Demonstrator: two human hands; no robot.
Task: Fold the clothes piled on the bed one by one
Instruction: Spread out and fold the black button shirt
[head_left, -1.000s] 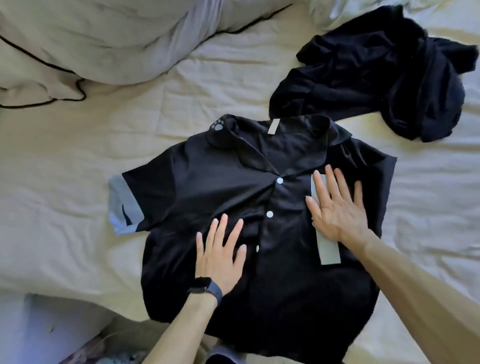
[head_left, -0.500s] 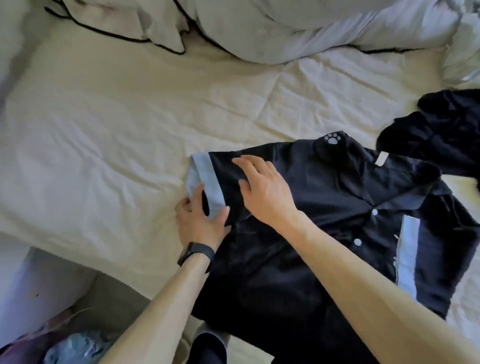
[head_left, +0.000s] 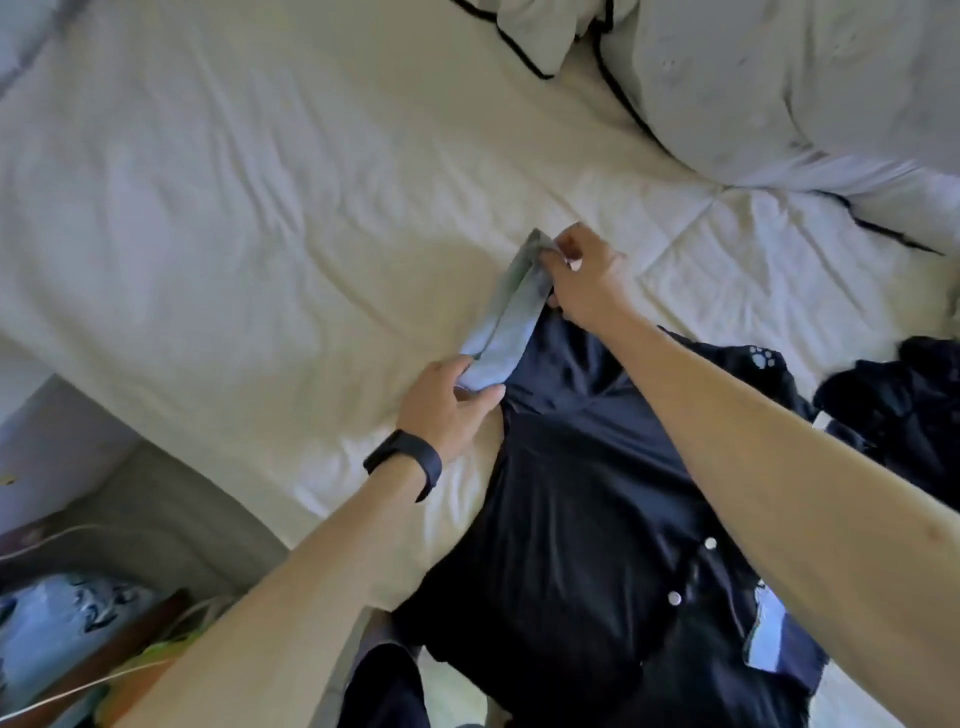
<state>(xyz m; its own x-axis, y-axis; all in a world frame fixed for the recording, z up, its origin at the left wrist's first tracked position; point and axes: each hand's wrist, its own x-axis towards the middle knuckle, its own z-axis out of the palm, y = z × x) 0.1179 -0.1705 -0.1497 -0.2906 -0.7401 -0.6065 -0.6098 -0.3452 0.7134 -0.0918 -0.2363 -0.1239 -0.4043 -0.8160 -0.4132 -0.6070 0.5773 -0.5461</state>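
Observation:
A black button-up shirt (head_left: 587, 519) lies front-up on the white bed (head_left: 260, 234), with white buttons and a paw print on its collar. Its left sleeve ends in a light blue cuff (head_left: 506, 322), raised off the sheet. My left hand (head_left: 449, 402), a dark band on its wrist, pinches the near end of that cuff. My right hand (head_left: 584, 283) pinches the far end. The shirt's other sleeve, with its own blue cuff (head_left: 766, 639), lies folded over the front at lower right, partly behind my right forearm.
More black clothes (head_left: 904, 410) are bunched at the right edge. A white duvet with black piping (head_left: 753, 93) is heaped at the top right. The bed's edge runs along the lower left, with floor clutter (head_left: 67, 623) beyond it.
One second ago both hands pressed flat on the shirt's front. They moved to the left sleeve, and now each pinches an end of the blue cuff and lifts it. The view swung left.

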